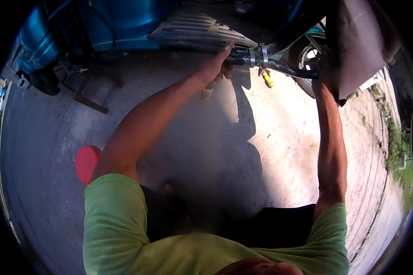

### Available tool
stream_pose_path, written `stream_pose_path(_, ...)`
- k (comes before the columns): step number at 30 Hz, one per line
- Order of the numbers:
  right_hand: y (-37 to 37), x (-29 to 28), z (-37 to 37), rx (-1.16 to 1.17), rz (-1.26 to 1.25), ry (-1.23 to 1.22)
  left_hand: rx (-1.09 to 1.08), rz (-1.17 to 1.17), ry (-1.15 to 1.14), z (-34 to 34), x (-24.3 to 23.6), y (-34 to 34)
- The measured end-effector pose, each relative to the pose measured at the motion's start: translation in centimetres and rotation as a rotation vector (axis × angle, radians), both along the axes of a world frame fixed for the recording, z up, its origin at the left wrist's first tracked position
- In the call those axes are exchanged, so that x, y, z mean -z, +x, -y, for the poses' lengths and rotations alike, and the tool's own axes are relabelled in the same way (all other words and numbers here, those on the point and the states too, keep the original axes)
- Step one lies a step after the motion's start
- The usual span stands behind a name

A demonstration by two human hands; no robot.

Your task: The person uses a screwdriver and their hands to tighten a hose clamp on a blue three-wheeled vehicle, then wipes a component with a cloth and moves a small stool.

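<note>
A bent black pipe (287, 68) runs under the front of a blue vehicle (128, 23), with a bright metal clamp (264, 56) around it. My left hand (220, 66) is closed at the pipe's left part, thumb on top and fingers curled below. At the pipe's right end my right hand (324, 75) is closed around it; its fingers are dark and partly hidden beside a brownish panel (360, 46). A ribbed metal plate (202, 27) lies just above the pipe. Below the clamp is a small yellow item (267, 79), whose kind I cannot make out.
A spoked wheel (307, 57) stands behind my right hand. On the concrete floor (192, 133) a rusty metal frame (92, 101) sits to the left. A round red object (87, 164) shows beside my left elbow. Green plants (393, 146) edge the far right.
</note>
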State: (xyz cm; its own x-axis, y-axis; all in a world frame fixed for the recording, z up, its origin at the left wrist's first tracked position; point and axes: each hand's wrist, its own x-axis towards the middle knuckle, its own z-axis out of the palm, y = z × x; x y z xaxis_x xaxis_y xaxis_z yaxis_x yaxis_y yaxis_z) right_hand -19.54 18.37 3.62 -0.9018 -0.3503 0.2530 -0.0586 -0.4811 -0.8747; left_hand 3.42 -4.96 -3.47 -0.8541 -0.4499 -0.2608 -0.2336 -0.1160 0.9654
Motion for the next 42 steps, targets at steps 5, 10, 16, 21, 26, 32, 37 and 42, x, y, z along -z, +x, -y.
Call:
stream_pose_path(5,-0.2,-0.4,0.0,0.028,0.001,0.097,0.018,0.018,-0.011,0.1,-0.1,0.5)
stream_pose_path(10,-0.2,0.2,-0.2,0.024,-0.070,0.123,0.014,-0.020,-0.001,-0.3,0.0,0.4)
stream_pose_path(16,0.7,-0.9,0.1,0.053,0.016,0.064,0.003,0.000,-0.011,-0.3,-0.2,0.5)
stream_pose_path(21,0.9,-0.8,0.4,0.057,0.046,0.068,0.005,0.023,0.013,0.0,-0.3,0.7)
stream_pose_path(26,2.2,-1.0,0.0,0.055,-0.012,0.070,0.027,0.004,0.029,-0.2,-0.1,0.6)
stream_pose_path(32,1.4,-1.1,0.0,0.056,0.057,0.138,0.005,0.047,0.011,-0.3,-0.4,0.5)
stream_pose_path(37,1.2,-1.6,-0.3,0.072,0.136,0.168,0.002,0.016,0.009,-0.8,-0.3,0.3)
stream_pose_path(42,3.6,-2.4,0.1,0.117,0.172,0.158,0.012,-0.019,0.021,-0.7,-0.8,0.6)
